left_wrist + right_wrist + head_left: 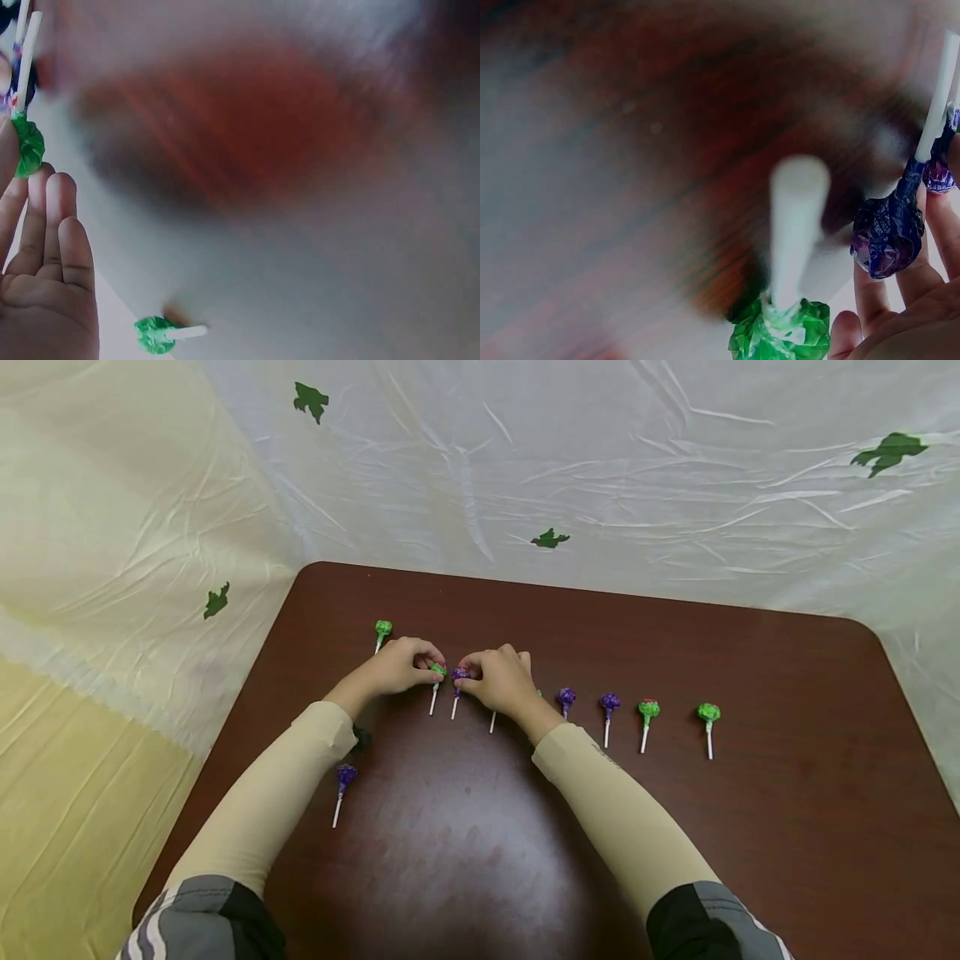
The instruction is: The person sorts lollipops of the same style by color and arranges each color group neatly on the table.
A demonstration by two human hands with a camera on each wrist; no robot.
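Observation:
My left hand (401, 665) pinches a green-wrapped lollipop (438, 671) by its head, its white stick pointing toward me. In the left wrist view the green wrapper (28, 146) sits between thumb and fingertips, the other fingers extended. Just to the right, my right hand (504, 679) holds a purple-wrapped lollipop (460, 675) between thumb and fingers. Beneath the right hand lies another purple lollipop (889, 236), only its stick (492, 722) visible from the head. A green lollipop (780, 334) lies by the right wrist, mostly hidden in the head view.
Right of the hands, two purple lollipops (610, 702) and two green ones (708, 713) continue a row across the brown table (810, 827). One green lollipop (383, 628) lies behind the left hand. Another purple lollipop (346, 775) is beside the left forearm. Pale sheeting (480, 460) hangs behind the table.

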